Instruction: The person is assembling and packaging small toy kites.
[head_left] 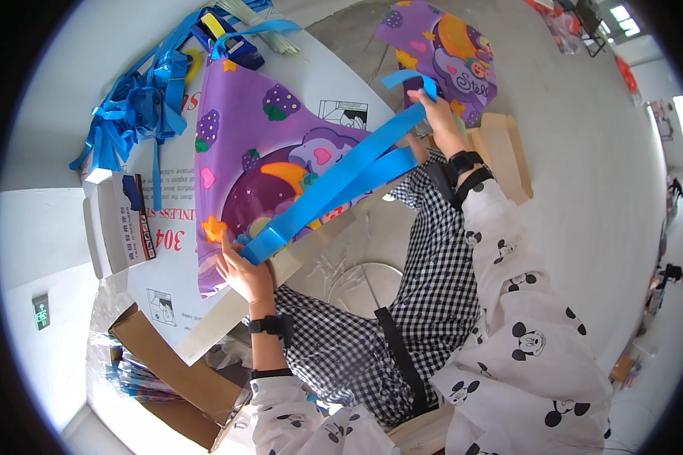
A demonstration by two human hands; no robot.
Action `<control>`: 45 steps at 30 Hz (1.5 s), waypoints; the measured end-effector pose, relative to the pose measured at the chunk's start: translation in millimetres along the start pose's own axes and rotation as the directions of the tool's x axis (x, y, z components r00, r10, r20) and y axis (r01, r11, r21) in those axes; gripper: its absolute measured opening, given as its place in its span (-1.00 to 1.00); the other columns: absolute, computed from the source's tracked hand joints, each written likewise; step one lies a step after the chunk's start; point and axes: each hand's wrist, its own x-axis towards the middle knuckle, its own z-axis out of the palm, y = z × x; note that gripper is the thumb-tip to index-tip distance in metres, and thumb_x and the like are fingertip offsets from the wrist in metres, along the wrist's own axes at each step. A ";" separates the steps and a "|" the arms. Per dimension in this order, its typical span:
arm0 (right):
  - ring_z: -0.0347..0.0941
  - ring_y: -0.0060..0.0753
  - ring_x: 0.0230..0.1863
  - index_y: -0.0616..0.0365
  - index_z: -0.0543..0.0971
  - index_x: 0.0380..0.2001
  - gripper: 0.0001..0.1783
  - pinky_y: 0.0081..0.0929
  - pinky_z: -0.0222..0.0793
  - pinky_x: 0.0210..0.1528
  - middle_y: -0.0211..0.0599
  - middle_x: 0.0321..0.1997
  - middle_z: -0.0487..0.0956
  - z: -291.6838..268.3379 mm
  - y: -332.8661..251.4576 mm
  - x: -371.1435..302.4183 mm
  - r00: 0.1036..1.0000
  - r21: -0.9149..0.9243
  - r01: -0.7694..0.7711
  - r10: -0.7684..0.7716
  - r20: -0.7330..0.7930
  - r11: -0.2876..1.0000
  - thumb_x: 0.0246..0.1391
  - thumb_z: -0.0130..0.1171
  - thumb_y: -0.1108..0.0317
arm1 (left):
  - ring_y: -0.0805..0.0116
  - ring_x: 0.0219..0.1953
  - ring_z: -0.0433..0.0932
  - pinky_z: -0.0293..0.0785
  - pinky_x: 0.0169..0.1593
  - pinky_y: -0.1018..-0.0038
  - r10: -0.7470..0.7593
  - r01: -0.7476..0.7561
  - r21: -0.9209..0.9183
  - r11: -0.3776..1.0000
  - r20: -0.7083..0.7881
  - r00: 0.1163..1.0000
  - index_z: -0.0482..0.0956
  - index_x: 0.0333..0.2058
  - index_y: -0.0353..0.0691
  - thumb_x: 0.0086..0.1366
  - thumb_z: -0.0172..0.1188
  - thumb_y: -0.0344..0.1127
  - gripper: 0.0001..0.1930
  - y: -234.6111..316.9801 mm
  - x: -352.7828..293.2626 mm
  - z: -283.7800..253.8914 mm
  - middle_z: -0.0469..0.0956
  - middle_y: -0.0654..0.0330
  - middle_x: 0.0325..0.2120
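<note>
A glossy blue strap point(354, 165) is stretched between my two hands, doubled over so two lengths run side by side. My left hand point(244, 273) is closed on its lower-left end, where the strap folds back. Up and to the right, my right hand point(438, 121) pinches the strap near its other end, and a short tail curls beyond the fingers. Below the strap lies a purple printed sheet point(239, 136) with a moon, stars, hearts and berries, spread on the white tabletop point(178, 292). My left hand is over its near left corner.
A tangled pile of blue straps point(140, 102) lies far left, beside a blue tape dispenser point(231, 44) and thin pale strips point(262, 29). A small carton point(125, 224) stands left. A second purple printed piece point(448, 57) is far right; an opened cardboard box point(167, 364) is lower left.
</note>
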 end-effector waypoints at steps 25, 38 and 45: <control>0.52 -0.37 -0.28 0.12 0.53 -0.15 -0.51 -0.45 0.43 -0.17 -0.34 -0.26 0.61 52.7 -30.5 39.9 0.791 0.144 -0.534 0.432 0.433 0.833 -0.02 0.41 0.03 | 0.12 -0.25 0.40 0.27 0.00 0.19 -0.010 0.010 0.037 0.999 0.008 1.000 0.32 0.16 -0.31 0.03 0.17 -0.51 -0.37 -14.4 -3.5 -3.1 0.44 0.20 -0.38; 0.52 -0.30 0.00 0.22 0.43 -0.20 -0.81 -0.31 0.41 0.07 -0.12 -0.03 0.56 12.2 -61.1 -10.4 0.991 0.968 -0.136 0.022 0.134 0.211 0.11 0.15 0.54 | 0.08 -0.20 0.41 0.26 0.09 0.16 -0.022 0.021 0.020 1.000 0.030 0.999 0.32 0.16 -0.29 -0.05 0.07 -0.57 -0.33 -10.7 -3.4 -6.4 0.46 0.13 -0.34; 0.52 -0.33 -0.03 0.19 0.39 0.04 -0.65 -0.29 0.41 0.08 -0.20 0.05 0.53 -47.4 -48.6 -49.9 0.938 0.984 -0.124 -0.307 0.158 0.129 0.18 0.07 0.57 | 0.15 -0.22 0.42 0.26 0.07 0.20 0.017 -0.017 -0.005 1.000 -0.016 1.000 0.35 0.15 -0.26 -0.01 0.08 -0.56 -0.36 -8.8 -1.4 4.7 0.46 0.20 -0.36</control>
